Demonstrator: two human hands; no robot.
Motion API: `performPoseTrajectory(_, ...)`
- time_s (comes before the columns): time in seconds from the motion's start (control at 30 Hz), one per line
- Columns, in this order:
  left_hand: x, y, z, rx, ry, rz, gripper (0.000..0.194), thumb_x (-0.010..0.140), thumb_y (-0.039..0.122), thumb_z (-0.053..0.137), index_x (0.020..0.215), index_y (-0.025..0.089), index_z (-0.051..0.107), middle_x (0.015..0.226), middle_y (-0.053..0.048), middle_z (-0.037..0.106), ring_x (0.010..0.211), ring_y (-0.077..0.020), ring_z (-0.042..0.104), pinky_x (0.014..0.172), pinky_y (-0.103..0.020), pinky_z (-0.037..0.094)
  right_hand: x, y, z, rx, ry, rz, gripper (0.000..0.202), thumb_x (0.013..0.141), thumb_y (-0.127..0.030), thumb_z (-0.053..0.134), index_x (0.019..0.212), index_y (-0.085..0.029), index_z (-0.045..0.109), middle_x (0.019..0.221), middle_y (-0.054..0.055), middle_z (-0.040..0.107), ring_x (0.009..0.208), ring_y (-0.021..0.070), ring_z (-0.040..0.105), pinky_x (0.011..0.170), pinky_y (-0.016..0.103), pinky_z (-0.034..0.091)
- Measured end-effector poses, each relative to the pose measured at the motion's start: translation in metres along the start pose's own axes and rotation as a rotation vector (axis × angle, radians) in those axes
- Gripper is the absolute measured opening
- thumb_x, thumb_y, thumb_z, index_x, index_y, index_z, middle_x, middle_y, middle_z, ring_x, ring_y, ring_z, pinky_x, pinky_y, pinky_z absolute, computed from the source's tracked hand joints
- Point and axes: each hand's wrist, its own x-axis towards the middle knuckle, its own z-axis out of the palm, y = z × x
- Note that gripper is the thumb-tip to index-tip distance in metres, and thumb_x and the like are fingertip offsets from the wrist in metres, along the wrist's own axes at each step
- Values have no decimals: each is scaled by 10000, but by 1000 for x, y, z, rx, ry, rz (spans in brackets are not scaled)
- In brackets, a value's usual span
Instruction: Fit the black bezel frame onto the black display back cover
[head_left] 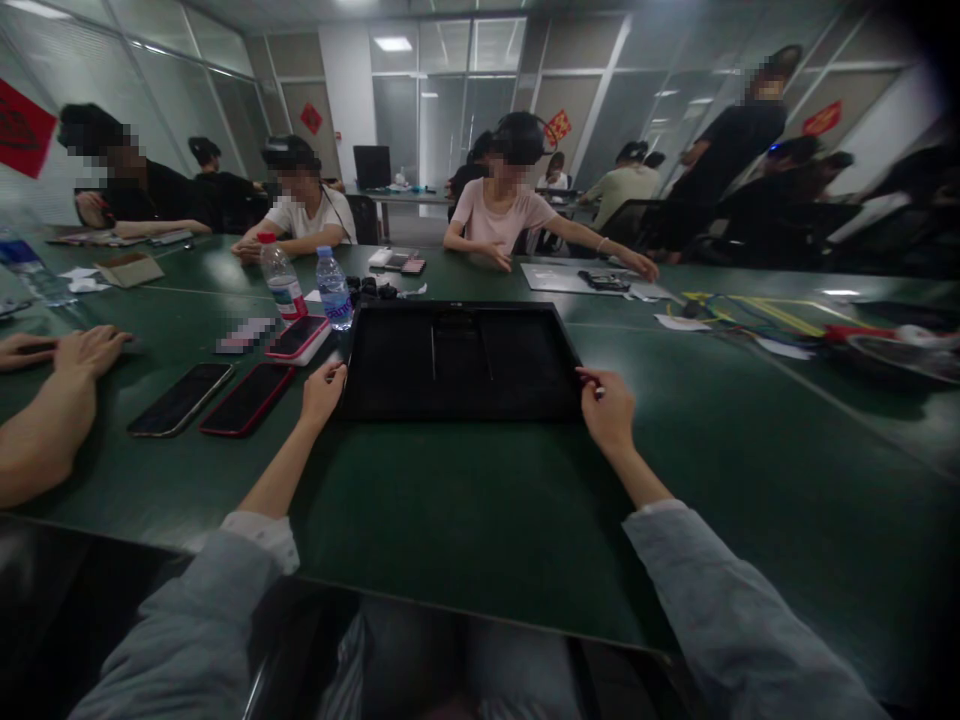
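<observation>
A black, flat rectangular panel with a raised rim (390, 365) lies on the green table in front of me. Its inside is dark, with thin pale lines near the middle and small lettering on the far edge; whether it is a screen or a shallow tray I cannot tell. My left hand (324, 393) is closed on its left edge, fingers curled at the rim. On the opposite side, my right hand (606, 408) pinches the right edge between thumb and bent fingers. Both forearms rest near the table, in grey sleeves.
Left of the panel lie a dark phone (181, 399), a red-edged phone (247, 399) and a pink-edged phone (298, 337). Two water bottles (282, 280) stand behind them. A neighbour's hands (90, 350) rest at far left. Cables (750, 312) lie right; several people sit opposite.
</observation>
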Motion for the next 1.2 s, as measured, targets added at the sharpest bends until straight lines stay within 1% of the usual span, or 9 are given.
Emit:
performPoseTrajectory(0.07, 1, 0, -3, 19, -5, 18, 380, 940, 412, 621, 1181, 165, 780, 1129, -125, 791, 1113, -275, 725, 1047, -398, 519, 11, 14, 3, 47, 45, 128, 506, 907, -358, 519, 1347, -137, 634, 1230, 179, 664, 1021, 277, 664, 965, 501, 559)
performPoseTrajectory(0.17, 2, -1, -3, 0, -26, 39, 384, 946, 416, 609, 1179, 162, 780, 1141, -125, 790, 1111, -273, 725, 1039, -394, 523, 23, 32, 12, 149, -126, 300, 725, 825, -435, 641, 1465, -116, 521, 1352, 212, 628, 1213, 336, 630, 1101, 568, 490)
performPoseTrajectory(0.3, 3, -5, -1, 6, -42, 15, 440, 951, 431, 611, 1256, 144, 746, 1196, -149, 774, 1119, -281, 722, 1053, -416, 521, 15, 34, 13, 233, -288, 289, 729, 820, -480, 655, 1475, -190, 519, 1540, 166, 521, 1450, 342, 478, 1257, 550, 332)
performPoseTrajectory(0.47, 4, -10, 0, 50, -8, -22, 524, 936, 443, 651, 1382, 168, 670, 1363, -157, 709, 1270, -297, 662, 1130, -441, 469, -15, 19, -8, 392, -385, 326, 739, 816, -487, 696, 1501, -288, 504, 1371, 116, 648, 1306, 334, 616, 1115, 592, 506)
performPoseTrajectory(0.6, 5, -10, 0, 69, 14, -34, 517, 937, 434, 653, 1380, 167, 666, 1378, -155, 702, 1296, -297, 649, 1143, -442, 461, -11, 9, -13, 497, -476, 532, 708, 808, -451, 715, 1462, -255, 529, 1134, 109, 741, 1056, 312, 732, 969, 556, 610)
performPoseTrajectory(0.7, 4, -7, -1, 68, 22, -41, 480, 936, 410, 653, 1354, 174, 683, 1357, -147, 716, 1289, -295, 654, 1147, -446, 461, 10, -1, 0, 557, -376, 623, 602, 771, -376, 734, 1348, -265, 606, 1127, 86, 755, 1061, 295, 734, 951, 511, 626)
performPoseTrajectory(0.9, -2, 0, -3, -6, 35, -9, 417, 934, 371, 639, 1302, 192, 717, 1295, -125, 746, 1246, -280, 675, 1127, -441, 487, 31, -11, 23, 584, -163, 559, 582, 703, -294, 729, 1283, -299, 678, 1125, 26, 762, 1070, 268, 727, 914, 441, 642)
performPoseTrajectory(1.03, -1, -2, -3, 17, 34, -5, 424, 937, 390, 617, 1263, 145, 736, 1288, -163, 737, 1181, -287, 697, 1099, -445, 506, 20, -1, 15, 604, -110, 644, 667, 681, -297, 734, 1342, -257, 662, 1025, 28, 769, 930, 242, 743, 865, 414, 644)
performPoseTrajectory(1.2, 1, -3, -2, 29, -16, 14, 414, 918, 422, 612, 1200, 159, 764, 1196, -145, 762, 1075, -272, 722, 1044, -429, 535, 6, 26, -15, 589, 47, 705, 699, 682, -296, 745, 1369, -215, 643, 957, 49, 756, 879, 238, 734, 903, 425, 627)
